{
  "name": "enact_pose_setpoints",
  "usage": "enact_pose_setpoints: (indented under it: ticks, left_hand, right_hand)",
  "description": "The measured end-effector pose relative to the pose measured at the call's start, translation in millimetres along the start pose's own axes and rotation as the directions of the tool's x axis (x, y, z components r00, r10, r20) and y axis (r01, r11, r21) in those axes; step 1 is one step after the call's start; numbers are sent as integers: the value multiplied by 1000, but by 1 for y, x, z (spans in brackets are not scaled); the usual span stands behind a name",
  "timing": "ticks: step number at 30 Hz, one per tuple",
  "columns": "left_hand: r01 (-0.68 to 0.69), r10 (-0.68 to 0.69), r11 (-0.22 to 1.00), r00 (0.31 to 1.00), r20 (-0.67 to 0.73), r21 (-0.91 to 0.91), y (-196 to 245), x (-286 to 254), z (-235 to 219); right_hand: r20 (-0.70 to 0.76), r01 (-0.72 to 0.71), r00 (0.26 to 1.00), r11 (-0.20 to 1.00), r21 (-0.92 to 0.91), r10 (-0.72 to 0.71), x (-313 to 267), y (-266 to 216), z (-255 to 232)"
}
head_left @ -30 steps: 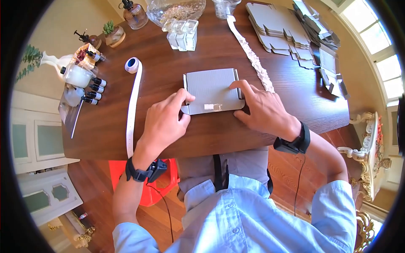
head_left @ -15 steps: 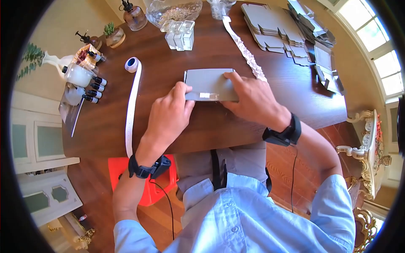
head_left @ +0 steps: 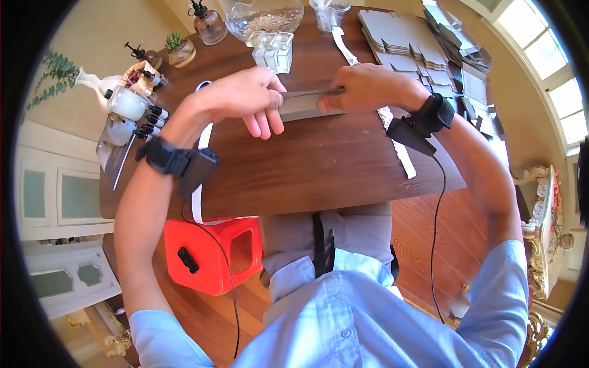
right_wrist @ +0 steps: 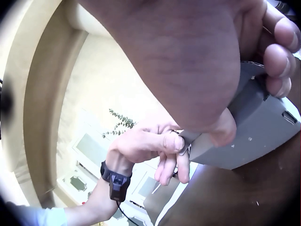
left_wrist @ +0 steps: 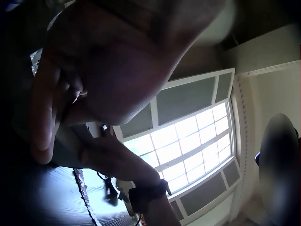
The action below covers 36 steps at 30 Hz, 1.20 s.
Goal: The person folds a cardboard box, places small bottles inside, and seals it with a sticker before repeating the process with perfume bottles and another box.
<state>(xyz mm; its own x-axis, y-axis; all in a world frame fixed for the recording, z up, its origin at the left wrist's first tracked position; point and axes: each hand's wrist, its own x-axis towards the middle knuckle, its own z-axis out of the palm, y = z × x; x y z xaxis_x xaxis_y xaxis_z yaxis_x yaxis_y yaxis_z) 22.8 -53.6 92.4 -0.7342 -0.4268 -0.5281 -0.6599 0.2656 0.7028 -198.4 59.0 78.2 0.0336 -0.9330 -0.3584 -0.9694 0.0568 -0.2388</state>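
A small grey cardboard box (head_left: 310, 107) is tipped up so that a narrow side faces me, over the far middle of the table. My left hand (head_left: 248, 101) pinches its left end between thumb and forefinger, with the other fingers hanging below. At the opposite end my right hand (head_left: 374, 89) grips the box, its thumb on the near side. The right wrist view shows a broad grey panel (right_wrist: 263, 136) with a small slot, and the left hand (right_wrist: 148, 146) at the box's far corner. Much of the left wrist view is dark.
Clear glass bottles (head_left: 272, 52) and a glass bowl (head_left: 264, 18) stand behind the box. Flat grey cartons (head_left: 405, 40) are stacked at the back right. Dropper bottles (head_left: 150, 122) line the left side. A white strip (head_left: 402, 153) runs under the right forearm. Below is a red stool (head_left: 208, 254).
The box lay flat, label side up; both hands have tilted it and carried it away from me. My left wrist has swung outward and forward.
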Motion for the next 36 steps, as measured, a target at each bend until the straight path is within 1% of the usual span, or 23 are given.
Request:
enact_pose_setpoints:
  ticks: [1, 2, 5, 7, 10, 14, 16, 17, 18, 19, 20, 22, 23, 24, 27, 29, 30, 32, 34, 35, 36]
  left_hand:
    - [10, -11, 1000, 999, 51, 10, 2, 0, -3]
    - [12, -13, 1000, 999, 46, 10, 3, 0, -4]
    - [56, -58, 998, 995, 76, 26, 10, -2, -6]
    - [86, -99, 991, 987, 128, 100, 13, -2, -7]
    - [82, -98, 991, 984, 151, 109, 11, 2, -9]
    - [78, -97, 987, 987, 131, 142, 6, 7, -9]
    - [73, -83, 994, 989, 123, 86, 4, 7, -3]
    - [74, -84, 993, 989, 121, 86, 0, 6, -2]
    - [68, -72, 997, 990, 121, 35, -4, 6, -2]
    - [62, -60, 998, 991, 123, -16, -4, 4, -1]
    - [61, -59, 998, 991, 124, -13, -3, 3, 2]
    - [74, -82, 993, 992, 93, 94, 0, 1, 10]
    - [88, -95, 979, 995, 29, 182, 1, 2, 13]
    - [89, -95, 979, 995, 23, 181, 1, 1, 14]
    - [55, -62, 970, 998, 25, 235, 0, -2, 16]
    - [1, 2, 937, 1000, -10, 349, -3, -3, 23]
    - [-20, 21, 936, 1000, 0, 352, -1, -2, 25]
    - [16, -2, 929, 999, -37, 370, -1, 1, 24]
    - [9, 5, 932, 999, -37, 363, -4, 5, 22]
    - [-7, 17, 936, 1000, -25, 351, -7, 6, 20]
    - [-20, 26, 942, 1000, -12, 335, -11, 7, 20]
  right_hand:
    - [-10, -21, 1000, 1000, -3, 21, 0, 0, 0]
    - [-21, -42, 999, 999, -7, 42, 2, 0, -1]
    - [-11, -3, 1000, 999, -33, 2, -1, -1, -3]
    - [-7, 3, 1000, 1000, -27, -3, -2, -2, -4]
    - [3, 13, 1000, 1000, -9, -13, 2, 1, -4]
    - [6, 19, 1000, 1000, 6, -20, 7, 5, -3]
    - [15, 15, 1000, 1000, -2, -15, 6, 2, -4]
    - [22, 9, 1000, 1000, -15, -9, 6, 1, -5]
    - [18, 9, 1000, 1000, -15, -9, 7, 3, -5]
    - [22, 31, 999, 999, -10, -31, 8, 5, -3]
    - [26, 53, 998, 999, -5, -53, 8, 6, -2]
    - [31, 49, 998, 999, -4, -49, 8, 6, -4]
    - [36, 49, 998, 999, -4, -48, 9, 5, -5]
    - [34, 53, 998, 999, -7, -53, 9, 4, -5]
    - [23, 48, 999, 999, -1, -48, 12, 5, -4]
    - [38, 76, 996, 997, -7, -76, 16, 10, 0]
    - [34, 56, 998, 998, -13, -56, 17, 14, 0]
    - [118, 43, 992, 999, -6, -42, 18, 14, -6]
    - [130, 12, 991, 1000, 4, -12, 12, 23, -7]
    - [-99, 139, 985, 989, -45, -143, 8, 32, -3]
    - [-309, 255, 909, 960, -119, -279, 7, 38, 1]
